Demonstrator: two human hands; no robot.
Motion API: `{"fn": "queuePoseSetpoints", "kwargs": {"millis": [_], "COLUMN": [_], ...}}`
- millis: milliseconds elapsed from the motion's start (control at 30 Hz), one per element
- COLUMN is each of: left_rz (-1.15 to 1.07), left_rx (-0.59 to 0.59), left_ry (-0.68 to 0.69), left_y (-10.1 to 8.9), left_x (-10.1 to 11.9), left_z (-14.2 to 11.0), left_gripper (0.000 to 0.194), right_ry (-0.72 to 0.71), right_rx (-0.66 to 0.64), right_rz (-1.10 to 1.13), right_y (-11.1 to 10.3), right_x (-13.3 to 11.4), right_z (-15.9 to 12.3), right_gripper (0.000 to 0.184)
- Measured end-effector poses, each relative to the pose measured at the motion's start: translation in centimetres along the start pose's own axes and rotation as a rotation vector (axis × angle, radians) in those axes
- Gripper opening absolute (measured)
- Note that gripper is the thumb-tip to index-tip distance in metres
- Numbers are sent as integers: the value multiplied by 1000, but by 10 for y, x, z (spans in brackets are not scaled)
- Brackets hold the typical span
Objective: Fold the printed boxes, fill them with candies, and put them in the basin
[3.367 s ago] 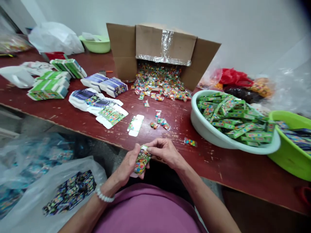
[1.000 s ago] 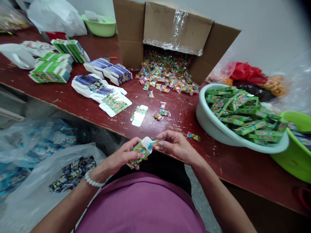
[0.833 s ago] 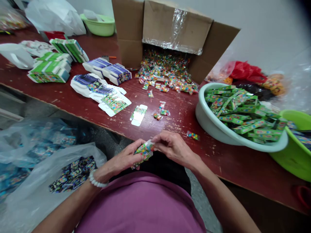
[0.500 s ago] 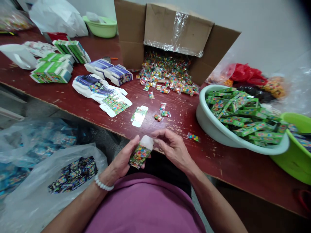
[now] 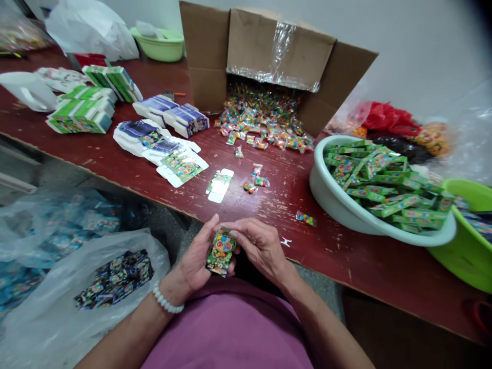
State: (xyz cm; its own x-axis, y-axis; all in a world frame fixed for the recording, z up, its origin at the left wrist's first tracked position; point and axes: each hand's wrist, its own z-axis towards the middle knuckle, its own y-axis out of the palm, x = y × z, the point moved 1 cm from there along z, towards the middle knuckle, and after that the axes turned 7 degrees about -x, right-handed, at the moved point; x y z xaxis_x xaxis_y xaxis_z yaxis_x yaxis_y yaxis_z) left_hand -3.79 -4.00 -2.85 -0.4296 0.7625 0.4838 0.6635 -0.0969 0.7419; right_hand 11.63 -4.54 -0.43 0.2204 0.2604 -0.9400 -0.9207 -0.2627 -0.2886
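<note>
Low in front of my body, my left hand point(image 5: 194, 259) is wrapped round a small printed green candy box point(image 5: 222, 252). At the box's top end, the fingers and thumb of my right hand point(image 5: 265, 246) are closed on the edge, partly hiding the flap there. On the table just beyond lie a flat green carton point(image 5: 220, 184) and a few wrapped candies point(image 5: 249, 187). One more candy packet point(image 5: 306, 218) lies to the right of my right hand. A white scrap point(image 5: 285, 241) sits close to my right wrist.
A tipped cardboard box point(image 5: 282, 48) spills wrapped candies at the back. To the right stands a pale basin point(image 5: 319, 189) of green boxes beside a lime tub point(image 5: 457, 261). Stacked flat cartons point(image 5: 82, 115) are at left, and plastic bags point(image 5: 49, 328) sit below the table edge.
The white flap that stood up at the box's top is now folded down under my right fingers. A white scrap has come into sight near my right wrist.
</note>
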Motion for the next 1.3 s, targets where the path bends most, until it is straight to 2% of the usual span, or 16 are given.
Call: {"fn": "queuePoseSetpoints", "kwargs": {"millis": [67, 100, 267, 367, 633, 667, 767, 800, 867, 933, 1000, 1067, 1133, 1200, 1233, 1300], "left_rz": [-31, -23, 133, 202, 34, 13, -13, 6, 101, 300, 641, 1131, 1578, 1841, 1914, 1955], "left_rx": [-13, -11, 88, 160, 218, 232, 228, 212, 170, 136, 175, 381, 674, 848, 886, 874], "left_ry": [-2, 6, 95, 112, 3, 13, 65, 82, 120, 192, 322, 497, 612, 553, 511, 446], "left_y": [2, 3, 6, 3, 6, 7, 13, 15, 17, 15, 6, -6, -18, -24, -25, -24], "left_x": [1, 2, -4, -7, 7, 8, 7, 7, 9, 20, 42, 68, 90, 102, 104, 104], "left_z": [1, 1, 3, 3, 7, 10, 16, 18, 19, 22, 29, 41, 56, 69, 74, 80], "left_gripper": [46, 45, 55, 58, 20, 18, 26, 31, 38, 49, 62, 66, 66, 62, 61, 59], "right_ry": [-60, -33, 274, 313, -24, -60, -87, -73, -67, -140, -219, -184, -20, 164, 238, 303], "right_rx": [-46, -49, 27, 35, -20, -25, -72, -88, -82, 3, 195, 464, 719, 842, 872, 926], "right_rz": [-39, 1, 378, 392, 13, -52, -361, -456, -574, -648, -771, -973, -1157, -1259, -1287, -1328], "right_y": [-1, -2, 2, 4, 2, 5, 17, 20, 17, -3, -44, -104, -170, -227, -249, -272], "right_x": [-3, -2, 14, 19, 8, 10, 21, 22, 18, 3, -18, -37, -50, -54, -52, -46], "right_z": [-1, -1, 2, 4, -4, -6, -11, -12, -11, -8, -3, 1, 2, 0, -2, -4], "right_gripper": [16, 15, 12, 18, 13, 22, 80, 92, 98, 90, 81, 73, 75, 89, 96, 107]}}
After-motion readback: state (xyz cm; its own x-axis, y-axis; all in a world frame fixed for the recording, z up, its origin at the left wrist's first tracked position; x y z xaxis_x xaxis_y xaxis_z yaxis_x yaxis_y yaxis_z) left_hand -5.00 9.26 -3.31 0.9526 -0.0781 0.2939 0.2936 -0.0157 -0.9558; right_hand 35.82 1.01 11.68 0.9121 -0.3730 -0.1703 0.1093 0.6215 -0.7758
